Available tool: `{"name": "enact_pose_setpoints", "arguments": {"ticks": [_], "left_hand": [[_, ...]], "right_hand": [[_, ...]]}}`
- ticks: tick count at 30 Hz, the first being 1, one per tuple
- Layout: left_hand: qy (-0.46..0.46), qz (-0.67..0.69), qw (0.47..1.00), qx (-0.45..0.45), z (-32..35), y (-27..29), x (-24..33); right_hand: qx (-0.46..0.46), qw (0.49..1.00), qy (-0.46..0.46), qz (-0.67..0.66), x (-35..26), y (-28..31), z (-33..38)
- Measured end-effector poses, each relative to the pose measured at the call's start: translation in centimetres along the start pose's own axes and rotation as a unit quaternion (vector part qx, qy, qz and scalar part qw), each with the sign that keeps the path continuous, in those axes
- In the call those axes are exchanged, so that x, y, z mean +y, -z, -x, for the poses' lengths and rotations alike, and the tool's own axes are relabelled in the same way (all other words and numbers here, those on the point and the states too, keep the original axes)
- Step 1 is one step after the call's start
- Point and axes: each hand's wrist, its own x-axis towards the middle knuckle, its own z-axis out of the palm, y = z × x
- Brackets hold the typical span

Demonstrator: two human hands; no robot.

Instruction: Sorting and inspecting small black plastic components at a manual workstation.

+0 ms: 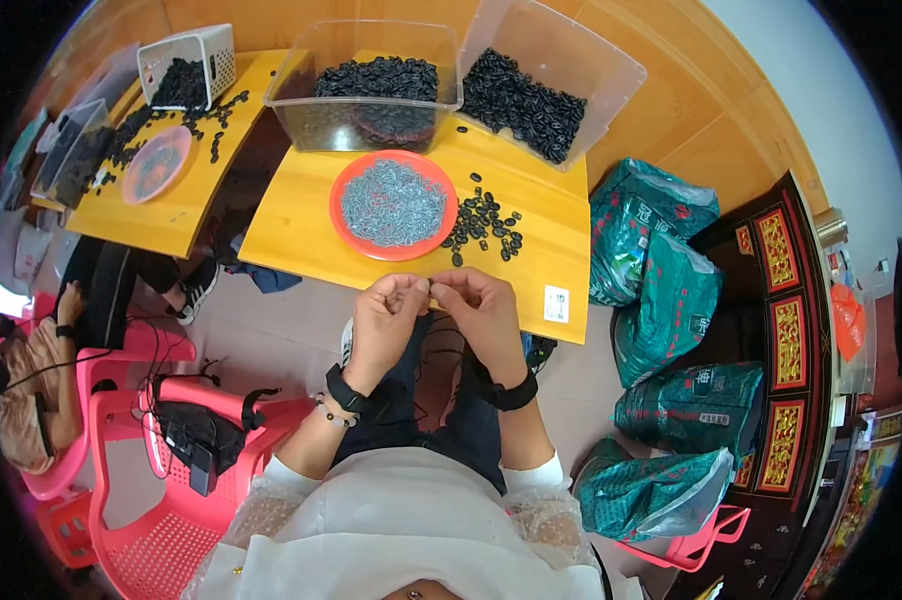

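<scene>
My left hand (386, 318) and my right hand (483, 318) meet at the front edge of the yellow table (289, 222). Thumb and fingers of each are pinched together, tip to tip. Whatever they hold is too small and covered to make out. Just beyond them is an orange-red plate (396, 254) filled with small silvery metal pieces (393, 203), perhaps screws or pins. To its right, small black oval parts (483, 225) lie loose on the tabletop.
Behind the plate stand two clear bins, the left bin (301, 128) upright and the right bin (616, 85) tilted, both holding black parts. Green bags (686, 410) line the right. A pink chair (171, 520) is at left. Another person's hand (71, 303) shows near a second table (186, 230).
</scene>
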Motion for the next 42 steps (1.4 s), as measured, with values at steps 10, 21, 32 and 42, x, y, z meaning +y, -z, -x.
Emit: {"name": "enact_pose_setpoints", "arguments": {"ticks": [10,21,32,42], "left_hand": [[0.079,0.064,0.994,-0.027,-0.4,0.6,0.6],[0.099,0.053,0.993,-0.022,-0.6,-0.1,0.7],[-0.020,-0.289,0.957,-0.005,-2.8,-0.7,0.7],[-0.033,-0.694,0.705,0.144,-9.2,4.3,1.8]], "right_hand": [[-0.007,0.999,-0.011,-0.039,0.2,0.2,-0.5],[0.012,1.000,-0.013,0.007,-0.5,0.7,-0.2],[0.039,0.998,-0.052,-0.009,0.9,3.0,-0.2],[0.073,0.995,-0.055,-0.046,0.6,4.7,0.6]]}}
